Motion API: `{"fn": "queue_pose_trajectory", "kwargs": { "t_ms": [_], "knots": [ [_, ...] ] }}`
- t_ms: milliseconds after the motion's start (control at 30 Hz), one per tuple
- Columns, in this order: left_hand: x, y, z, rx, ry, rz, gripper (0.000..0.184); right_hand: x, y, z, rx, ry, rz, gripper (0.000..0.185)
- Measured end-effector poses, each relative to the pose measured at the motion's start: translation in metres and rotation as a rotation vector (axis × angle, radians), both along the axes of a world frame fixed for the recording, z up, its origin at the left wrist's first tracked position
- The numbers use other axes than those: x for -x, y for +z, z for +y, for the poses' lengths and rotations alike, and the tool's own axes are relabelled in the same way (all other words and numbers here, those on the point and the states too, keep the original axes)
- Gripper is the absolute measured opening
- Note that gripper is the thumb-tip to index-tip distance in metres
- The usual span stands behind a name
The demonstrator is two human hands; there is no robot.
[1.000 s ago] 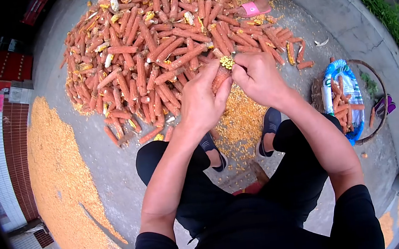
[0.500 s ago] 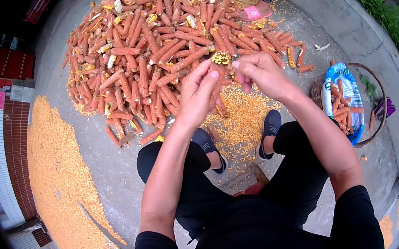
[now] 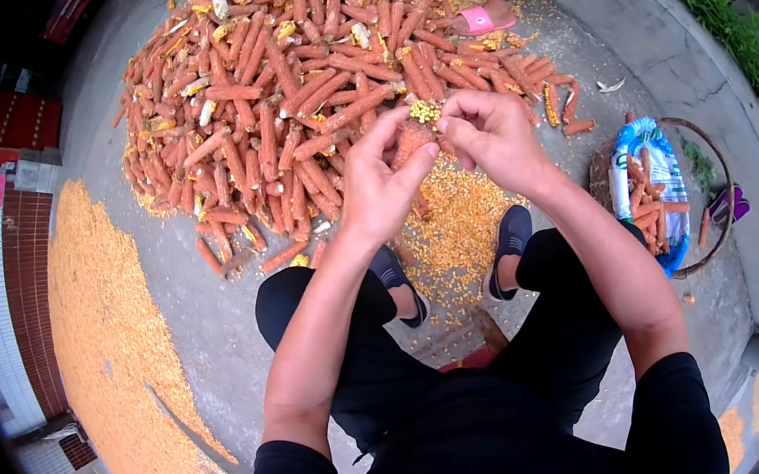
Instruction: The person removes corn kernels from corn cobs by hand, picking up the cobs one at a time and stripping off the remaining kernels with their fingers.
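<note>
Over loose kernels (image 3: 464,227) on the ground, forearms converge. Left hand (image 3: 379,180): fingers closed round corn cob (image 3: 412,143), kerneled end outward. Right hand (image 3: 495,136): fingers bent beside that end; cannot tell if pinching.

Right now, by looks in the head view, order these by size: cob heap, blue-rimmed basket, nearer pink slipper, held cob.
1. Cob heap
2. Blue-rimmed basket
Unranked: nearer pink slipper and held cob; the left hand partly hides the cob.
</note>
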State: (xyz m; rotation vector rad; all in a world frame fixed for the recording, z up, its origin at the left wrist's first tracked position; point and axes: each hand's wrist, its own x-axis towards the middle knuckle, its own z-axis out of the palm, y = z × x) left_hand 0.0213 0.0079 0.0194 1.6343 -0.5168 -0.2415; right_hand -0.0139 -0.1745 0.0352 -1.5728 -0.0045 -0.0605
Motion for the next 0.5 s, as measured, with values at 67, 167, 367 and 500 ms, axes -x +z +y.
{"fn": "queue_pose_trajectory", "kwargs": {
  "t_ms": [67, 167, 367, 500],
  "knots": [
    [-0.001, -0.003, 0.001, 0.054, -0.041, 0.101, 0.045, -0.003, -0.009, 0.000, 0.102, -0.037, -0.073, 0.006],
    [-0.001, 0.000, 0.003, 0.091, -0.113, 0.261, 0.037, -0.006, -0.014, -0.005, 0.196, -0.027, -0.100, 0.006],
    [-0.004, 0.017, 0.007, 0.225, -0.211, 0.514, 0.028, -0.005, -0.012, -0.016, 0.373, 0.088, -0.012, 0.014],
    [-0.002, 0.014, 0.004, 0.203, -0.161, 0.483, 0.030, -0.004, -0.005, -0.015, 0.145, 0.024, 0.039, 0.020]
  ]
}}
